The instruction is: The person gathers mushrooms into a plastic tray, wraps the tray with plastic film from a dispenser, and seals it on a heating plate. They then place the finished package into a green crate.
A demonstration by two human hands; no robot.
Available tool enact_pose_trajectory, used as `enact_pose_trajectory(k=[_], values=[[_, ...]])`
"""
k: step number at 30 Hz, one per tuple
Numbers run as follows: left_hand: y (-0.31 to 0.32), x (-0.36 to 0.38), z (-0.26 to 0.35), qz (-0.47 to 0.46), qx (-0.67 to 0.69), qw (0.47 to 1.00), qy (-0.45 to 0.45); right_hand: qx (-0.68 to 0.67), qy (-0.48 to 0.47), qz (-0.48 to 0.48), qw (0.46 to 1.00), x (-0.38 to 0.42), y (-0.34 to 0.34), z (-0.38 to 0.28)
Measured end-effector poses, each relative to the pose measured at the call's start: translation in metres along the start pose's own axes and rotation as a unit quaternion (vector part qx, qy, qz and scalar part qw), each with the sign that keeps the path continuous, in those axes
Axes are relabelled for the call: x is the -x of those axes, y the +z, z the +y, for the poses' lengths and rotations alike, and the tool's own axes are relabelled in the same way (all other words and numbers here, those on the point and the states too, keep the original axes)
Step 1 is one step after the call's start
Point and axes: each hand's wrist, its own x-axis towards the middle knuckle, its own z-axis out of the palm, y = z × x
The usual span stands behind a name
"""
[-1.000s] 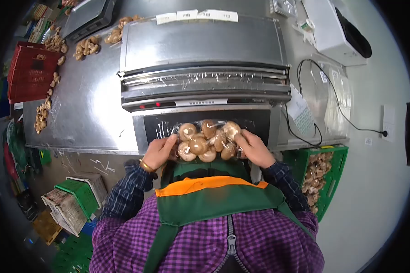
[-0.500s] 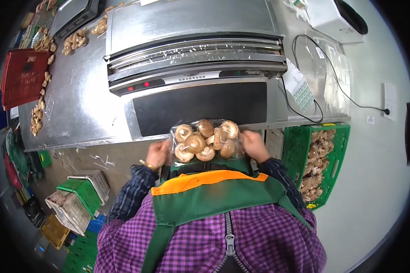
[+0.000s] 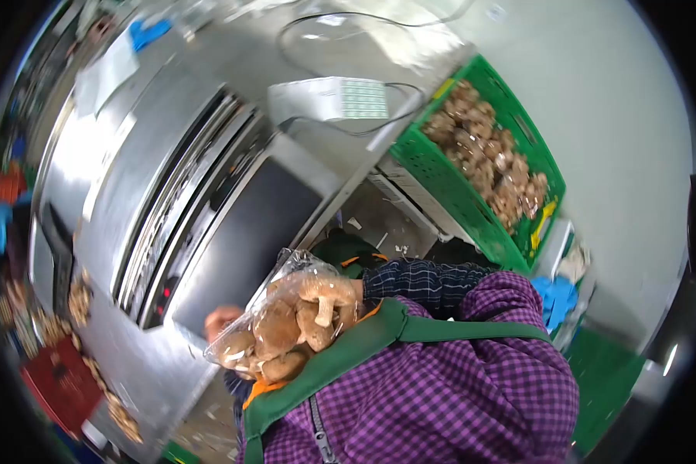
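Note:
A clear-wrapped pack of brown mushrooms (image 3: pixel 280 323) is held tilted in front of my apron, close to the camera. My left hand (image 3: pixel 222 319) is at the pack's left end, partly behind it and blurred, its fingers closed at the film. Only a sliver of my right hand (image 3: pixel 358 288) shows, at the pack's right side below the dark checked sleeve. The pack hides its fingers, while its wrist meets the pack from behind.
To my right stands a green crate (image 3: pixel 483 205) full of wrapped mushrooms. A wrapping machine (image 3: pixel 201 193) sits on the metal table, with a cable (image 3: pixel 406 116) and a label sheet (image 3: pixel 363 99) beside it. A red basket (image 3: pixel 62 383) and loose mushrooms lie at lower left.
My view has swung right, towards the green crate. The mushroom pack has come up closer and tilted, and my right hand has gone from its edge to mostly behind it.

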Motion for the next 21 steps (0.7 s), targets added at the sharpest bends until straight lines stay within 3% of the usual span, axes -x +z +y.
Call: enact_pose_trajectory(k=[3, 5, 7, 9, 12, 13, 15, 16, 17, 19, 21], values=[[0.006, 0.016, 0.028, -0.061, 0.134, 0.987, -0.065, -0.080, -0.049, 0.085, 0.992, 0.001, 0.003, -0.019], [0.040, 0.014, 0.044, -0.061, -0.043, 0.984, -0.164, -0.177, -0.076, 0.134, 0.972, -0.002, 0.002, -0.026], [0.065, 0.005, 0.046, -0.095, -0.070, 0.977, -0.175, -0.272, -0.110, 0.168, 0.941, -0.002, 0.001, -0.042], [0.084, -0.011, 0.039, -0.127, -0.056, 0.976, -0.168, -0.299, -0.192, 0.151, 0.923, 0.028, 0.010, -0.085], [0.111, -0.039, 0.027, -0.167, -0.031, 0.973, -0.159, -0.192, -0.346, 0.183, 0.900, 0.068, -0.005, -0.095], [0.125, -0.047, 0.022, -0.184, -0.023, 0.970, -0.156, -0.085, -0.289, 0.291, 0.908, 0.083, -0.007, -0.096], [0.160, -0.059, 0.005, -0.236, -0.010, 0.960, -0.150, -0.145, -0.236, 0.354, 0.893, 0.091, -0.015, -0.090], [0.184, -0.064, -0.004, -0.301, -0.006, 0.943, -0.141, -0.214, -0.318, 0.330, 0.862, 0.102, -0.026, -0.063], [0.212, -0.074, -0.018, -0.365, 0.000, 0.922, -0.132, -0.212, -0.327, 0.334, 0.858, 0.116, -0.038, -0.067], [0.262, -0.082, -0.020, -0.579, -0.219, 0.782, -0.076, -0.260, -0.386, 0.419, 0.779, 0.156, -0.060, -0.089], [0.324, -0.060, -0.028, -0.598, -0.182, 0.765, -0.156, -0.200, -0.411, 0.546, 0.702, 0.221, -0.093, -0.097]])
